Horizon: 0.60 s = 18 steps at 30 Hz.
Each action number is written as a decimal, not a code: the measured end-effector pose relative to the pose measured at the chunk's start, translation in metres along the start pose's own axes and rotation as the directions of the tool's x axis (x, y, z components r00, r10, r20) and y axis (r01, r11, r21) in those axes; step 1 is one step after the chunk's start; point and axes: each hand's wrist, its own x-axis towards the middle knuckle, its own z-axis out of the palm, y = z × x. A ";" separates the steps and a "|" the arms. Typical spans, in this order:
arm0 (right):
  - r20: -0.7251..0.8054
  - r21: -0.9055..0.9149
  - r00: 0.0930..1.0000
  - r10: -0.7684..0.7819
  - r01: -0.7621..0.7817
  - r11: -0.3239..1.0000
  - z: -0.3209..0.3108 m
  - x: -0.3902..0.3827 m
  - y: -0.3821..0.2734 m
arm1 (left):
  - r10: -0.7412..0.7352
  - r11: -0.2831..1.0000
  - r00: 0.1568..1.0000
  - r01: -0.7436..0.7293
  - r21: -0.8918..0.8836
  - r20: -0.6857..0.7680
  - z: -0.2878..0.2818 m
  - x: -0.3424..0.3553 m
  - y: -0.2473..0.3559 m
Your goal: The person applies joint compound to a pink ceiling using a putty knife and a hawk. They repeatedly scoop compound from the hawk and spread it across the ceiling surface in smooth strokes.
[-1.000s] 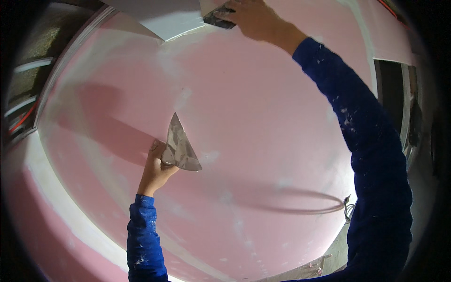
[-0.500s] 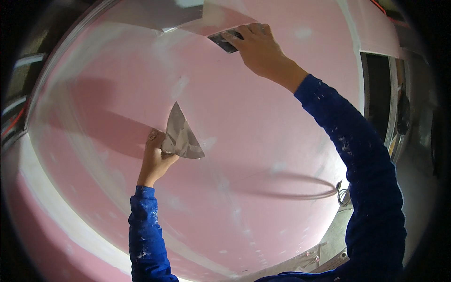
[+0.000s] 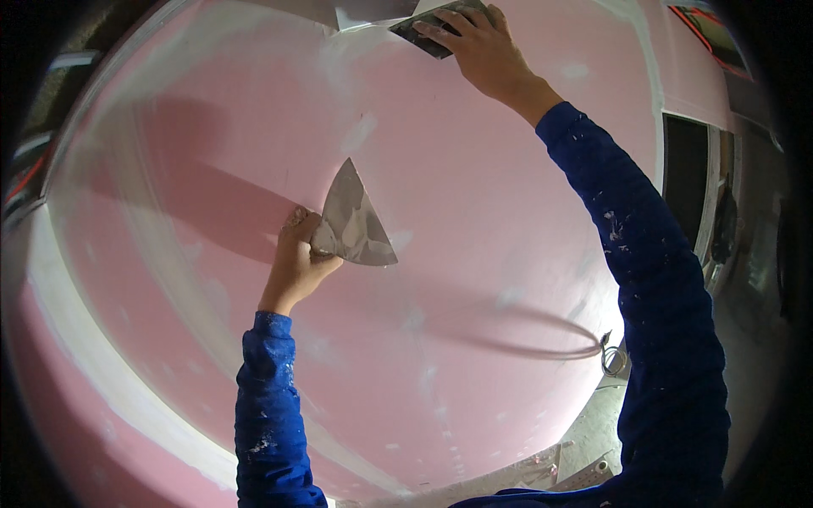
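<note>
My left hand (image 3: pixel 298 258), mid-left, is wrapped round the handle of a putty knife (image 3: pixel 360 224). Its wide triangular metal blade points up and to the right, with dull smears on it, standing in front of a pink wallboard (image 3: pixel 474 195). My right hand (image 3: pixel 491 55) reaches to the top of the view and grips a dark, flat, rectangular blade tool (image 3: pixel 428 35). That tool lies at the wall's upper part, beside a pale grey box-like fixture (image 3: pixel 373 12); its exact contact is hard to see. Both blue sleeves carry white specks.
White compound bands and patches (image 3: pixel 127 356) run over the pink wall. At lower right a looped cable (image 3: pixel 613 359) hangs by the wall and casts a long shadow. A dark opening (image 3: pixel 684 161) with a pale frame stands to the right.
My right hand and its dark tool have gone up toward the fixture. My left hand with the putty knife sits slightly higher and further right; the view has shifted a little.
</note>
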 end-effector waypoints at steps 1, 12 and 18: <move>0.074 -0.095 0.997 0.031 -0.024 0.995 0.001 -0.002 -0.001 | 0.015 1.000 1.000 -0.015 -0.008 -0.012 0.000 0.001 -0.001; 0.351 0.073 0.929 0.114 -0.149 0.986 -0.071 -0.043 -0.054 | -0.097 0.993 0.994 0.100 -0.058 0.054 -0.006 -0.001 0.009; 0.520 0.753 0.851 0.075 -0.498 0.429 -0.205 -0.122 -0.117 | -0.235 0.915 0.940 0.299 -0.271 0.247 0.024 -0.078 0.053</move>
